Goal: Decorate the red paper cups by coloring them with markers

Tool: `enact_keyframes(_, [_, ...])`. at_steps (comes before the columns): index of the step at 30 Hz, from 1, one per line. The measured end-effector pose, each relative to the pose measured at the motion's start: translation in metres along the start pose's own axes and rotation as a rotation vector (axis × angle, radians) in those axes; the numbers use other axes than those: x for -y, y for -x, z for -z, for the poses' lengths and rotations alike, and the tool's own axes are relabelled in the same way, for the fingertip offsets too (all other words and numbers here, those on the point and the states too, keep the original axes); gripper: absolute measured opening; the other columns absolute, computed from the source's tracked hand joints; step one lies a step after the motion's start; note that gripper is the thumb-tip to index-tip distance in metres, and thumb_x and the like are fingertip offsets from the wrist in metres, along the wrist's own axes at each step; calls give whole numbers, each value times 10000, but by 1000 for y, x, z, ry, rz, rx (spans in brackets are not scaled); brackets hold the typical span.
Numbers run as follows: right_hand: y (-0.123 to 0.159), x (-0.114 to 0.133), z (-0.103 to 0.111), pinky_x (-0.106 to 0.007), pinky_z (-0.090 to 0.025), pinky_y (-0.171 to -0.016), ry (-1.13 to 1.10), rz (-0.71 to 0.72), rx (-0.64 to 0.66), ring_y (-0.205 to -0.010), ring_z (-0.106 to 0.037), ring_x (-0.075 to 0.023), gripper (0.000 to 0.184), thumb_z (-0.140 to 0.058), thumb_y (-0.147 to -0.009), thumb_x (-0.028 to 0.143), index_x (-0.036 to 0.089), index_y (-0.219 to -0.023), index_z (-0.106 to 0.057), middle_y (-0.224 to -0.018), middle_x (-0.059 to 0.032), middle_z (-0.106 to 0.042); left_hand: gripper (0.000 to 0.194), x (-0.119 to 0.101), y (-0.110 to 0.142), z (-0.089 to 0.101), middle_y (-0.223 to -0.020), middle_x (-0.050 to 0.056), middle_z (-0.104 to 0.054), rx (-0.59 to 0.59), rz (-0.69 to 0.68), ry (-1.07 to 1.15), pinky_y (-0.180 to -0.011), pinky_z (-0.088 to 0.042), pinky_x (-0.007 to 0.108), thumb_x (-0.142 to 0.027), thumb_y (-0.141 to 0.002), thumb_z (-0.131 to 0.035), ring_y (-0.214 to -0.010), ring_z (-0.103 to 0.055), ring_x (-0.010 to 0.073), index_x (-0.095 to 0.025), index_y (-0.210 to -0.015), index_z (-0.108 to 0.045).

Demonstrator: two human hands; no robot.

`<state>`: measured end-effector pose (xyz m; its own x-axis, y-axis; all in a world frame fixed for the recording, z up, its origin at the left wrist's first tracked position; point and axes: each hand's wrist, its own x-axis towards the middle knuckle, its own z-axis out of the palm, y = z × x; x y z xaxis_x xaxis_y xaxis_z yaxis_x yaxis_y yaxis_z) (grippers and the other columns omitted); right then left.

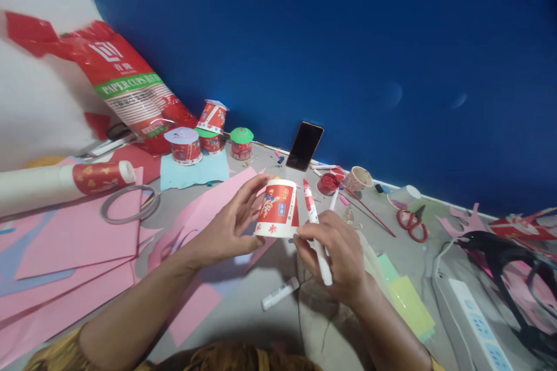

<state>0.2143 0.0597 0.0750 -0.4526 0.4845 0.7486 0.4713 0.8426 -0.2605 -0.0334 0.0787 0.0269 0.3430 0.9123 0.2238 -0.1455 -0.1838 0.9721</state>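
Holding, left: left hand (243,217) curved around the left side of the cup (276,211), thumb at the bottom edge, fingers up near the top.
Holding, right: right hand (337,249) pinching the marker (315,226) between thumb and fingers, red-patterned end up, plain white end down; fingertips by cup's lower right edge, contact hard to tell.
Cup: held up over the surface (256,324), between the hands, narrow end up, wide end down; red print, pink-red flower marks on lower white band.
Below hands: white tube (279,294) lying on the surface.
Back, center: phone (304,146) propped upright, leaning on blue wall (322,40).
Back, left: small cup with green top (241,144); beside it, two cups stacked (213,117); lilac-topped cup (185,151) near them, on light blue sheet (195,169).
Far left: red PAPER CUPS bag (134,93); white roll (47,186) with red-gold band; tape ring (107,213) partly over pink paper (78,249).
Right of marker: red pot (327,184); open paper cup (359,178); thin red stick (372,211) slanting across surface; clear cup (404,197) tipped over.
Far right: red-handled scissors (412,225), blades partly open; yellow sheet (411,304) by green sheet (387,268); power strip (481,324) with white cord; black item (500,261), identity unclear.
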Motion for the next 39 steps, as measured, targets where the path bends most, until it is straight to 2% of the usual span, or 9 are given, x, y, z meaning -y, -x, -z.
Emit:
enact_keyframes(2, [2,-1,-3,-310,-419,-607,33,15,12,-638,-565,-187,288,-668,-968,22,264,-1123,-652,-745,29,-646,1102,-1,2,2,-1907,95,-282,-10,-27,-56,-1358,-405,604,-535,-811,-980,-1753,-273,416,-441,-1731,-382])
enact_keyframes(4, [4,-1,-6,-310,-419,-623,55,31,34,-654,-572,-187,282,-659,-970,25,255,-1133,-670,-755,26,-637,1116,-4,4,3,-1910,85,-276,-8,-38,-133,-1387,-360,602,-482,-815,-982,-1761,-251,413,-436,-1749,-372])
enact_keyframes(9, [10,0,-15,-316,-442,-644,71,32,68,-685,-596,-193,215,-657,-1007,68,249,-1115,-700,-776,10,-654,1058,-12,8,5,-1844,138,-411,-13,-8,-305,-1361,-410,638,-447,-827,-957,-1669,-441,453,-356,-1741,-430])
enact_keyframes(13, [11,0,-18,-315,-455,-646,78,27,78,-695,-608,-195,187,-645,-1034,81,244,-1100,-705,-779,-1,-658,1046,-13,10,8,-1842,140,-401,14,65,-417,-1335,-457,621,-423,-852,-935,-1637,-495,431,-354,-1748,-398])
enact_keyframes(17, [10,0,-19,-317,-442,-630,62,39,86,-679,-604,-197,161,-635,-1049,99,232,-1113,-697,-771,-2,-655,963,-16,7,9,-1757,133,-494,60,62,-559,-1332,-456,621,-382,-845,-921,-1584,-546,420,-341,-1695,-470])
enact_keyframes(22, [4,1,-9,-326,-507,-636,-98,-22,81,-678,-656,-204,166,-620,-1085,160,211,-1222,-700,-817,-32,-741,806,-19,1,8,-1616,131,-572,32,-30,-588,-1263,-528,617,-274,-839,-843,-1532,-549,419,-327,-1582,-536])
enact_keyframes(28, [-5,8,3,-321,-563,-612,-218,-10,1,-669,-724,-199,200,-640,-1092,167,184,-1260,-748,-842,-59,-810,821,-17,0,10,-1601,140,-540,-18,-97,-645,-1274,-512,609,-173,-831,-774,-1550,-507,405,-322,-1576,-461])
enact_keyframes(33, [-6,11,1,-304,-595,-627,-212,-84,-26,-648,-740,-188,210,-646,-1012,58,201,-1126,-749,-812,-39,-817,914,-15,3,9,-1680,168,-464,-39,-84,-676,-1272,-512,619,-166,-862,-743,-1573,-493,395,-312,-1670,-341])
enact_keyframes(39, [-8,12,1,-293,-596,-633,-191,-113,-9,-648,-741,-186,186,-618,-1005,66,221,-1052,-712,-792,-25,-796,891,-17,2,8,-1644,155,-504,-4,-151,-721,-1297,-494,612,-133,-849,-703,-1590,-472,382,-302,-1655,-364])
